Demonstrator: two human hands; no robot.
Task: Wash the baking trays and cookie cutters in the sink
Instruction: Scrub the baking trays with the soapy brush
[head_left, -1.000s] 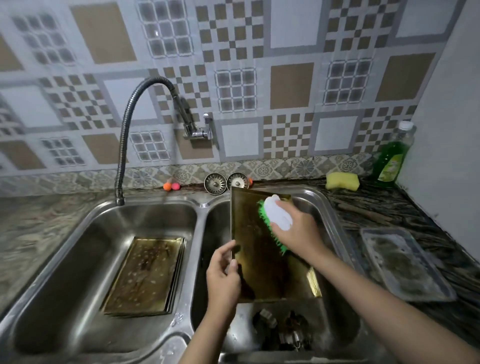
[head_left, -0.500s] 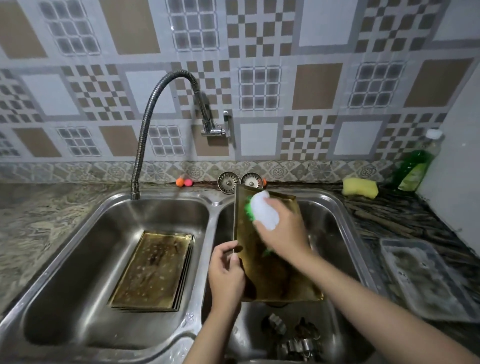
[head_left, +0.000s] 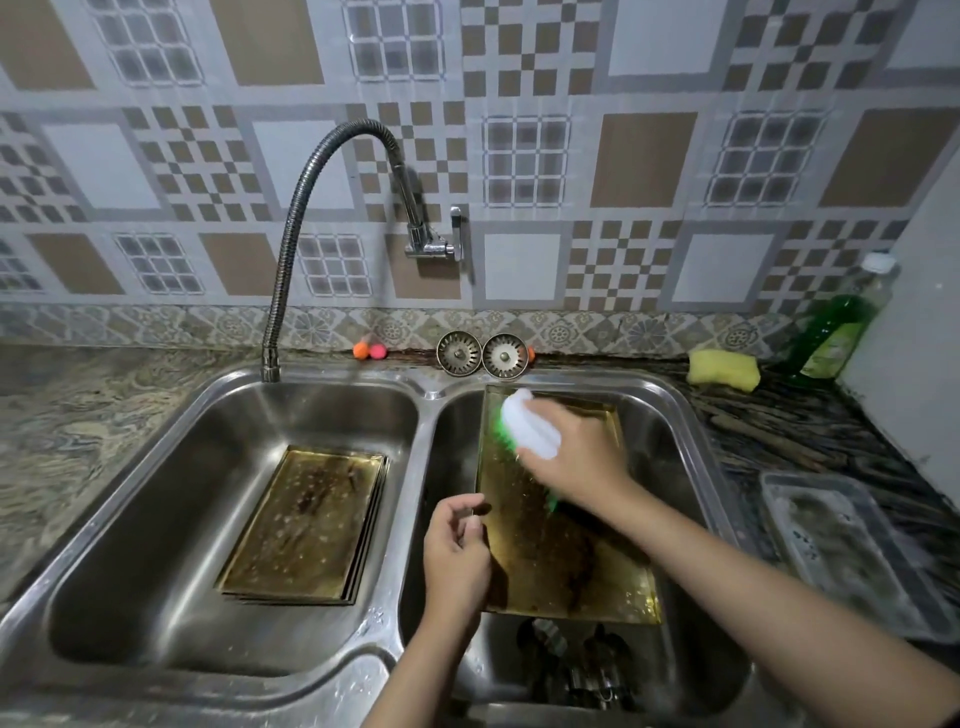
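My left hand (head_left: 457, 551) grips the tray (head_left: 561, 545) edge at center frame; my right hand (head_left: 576, 457) holds the brush (head_left: 524, 426) against it.

— What's sitting on the counter (head_left: 93, 447)?
— A sponge (head_left: 723, 368) and soap bottle (head_left: 836, 332) are standing at the back right, two strainers (head_left: 482, 354) are leaning by the wall, and a tray (head_left: 852, 551) is lying right of the sink (head_left: 410, 525).
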